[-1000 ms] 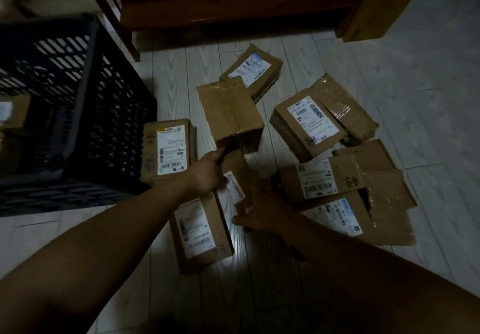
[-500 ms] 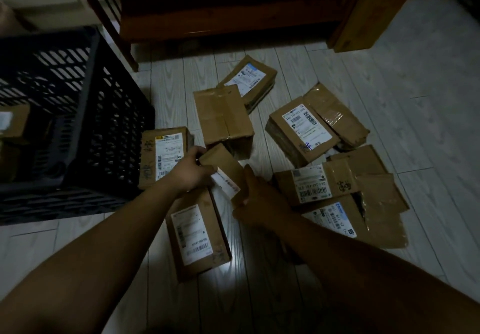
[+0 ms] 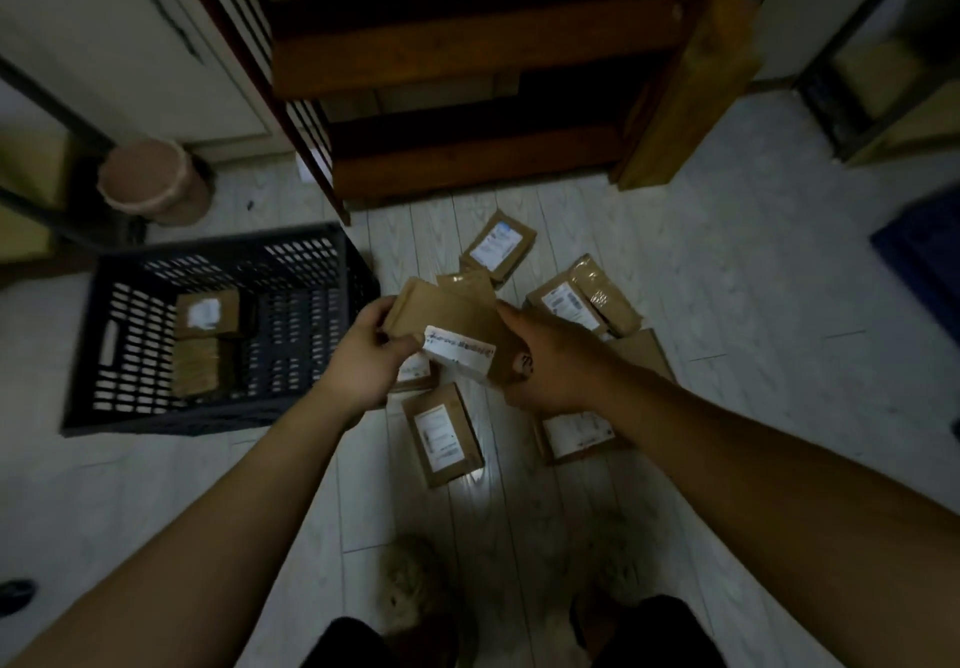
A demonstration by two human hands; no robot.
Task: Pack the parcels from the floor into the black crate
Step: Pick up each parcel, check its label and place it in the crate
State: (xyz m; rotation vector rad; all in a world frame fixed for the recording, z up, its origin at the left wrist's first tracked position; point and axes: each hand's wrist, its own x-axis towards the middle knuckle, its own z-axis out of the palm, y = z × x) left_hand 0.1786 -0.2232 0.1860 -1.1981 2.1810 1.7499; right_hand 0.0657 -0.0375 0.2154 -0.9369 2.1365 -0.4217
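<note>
Holding it up between both hands, the person has a cardboard parcel (image 3: 447,319) with a white label on its face. The left hand (image 3: 371,360) wraps its fingers round the near-left edge, thumb pressed by the label. The right hand (image 3: 545,360) clamps the opposite edge with its back to the head camera, so its fingertips are hidden.

The black crate (image 3: 332,303) stands just left of the left hand, open top up. Two parcels (image 3: 207,315) already lie in its far-left part, well apart from the hands. Directly below the hands a labelled parcel (image 3: 441,433) lies on the floor (image 3: 727,355), and another (image 3: 576,433) peeks out under the right wrist. Beyond the fingers sit a small labelled one (image 3: 498,246) and a taped pair (image 3: 571,298).

With the frame dim and smeared, I can't be sure whether the brown flap above the held parcel belongs to it or to a packet lying underneath.

What could go wrong? The carry leftward looks short, but the crate's near-right wall stands between hand and opening, so a low swing would clip the rim and knock the parcel loose. If the right hand lets go early, the left has only an edge grip and the parcel may pivot and drop onto the ones below. Dropped on the stacked pair, it could land tilted and waste room.
</note>
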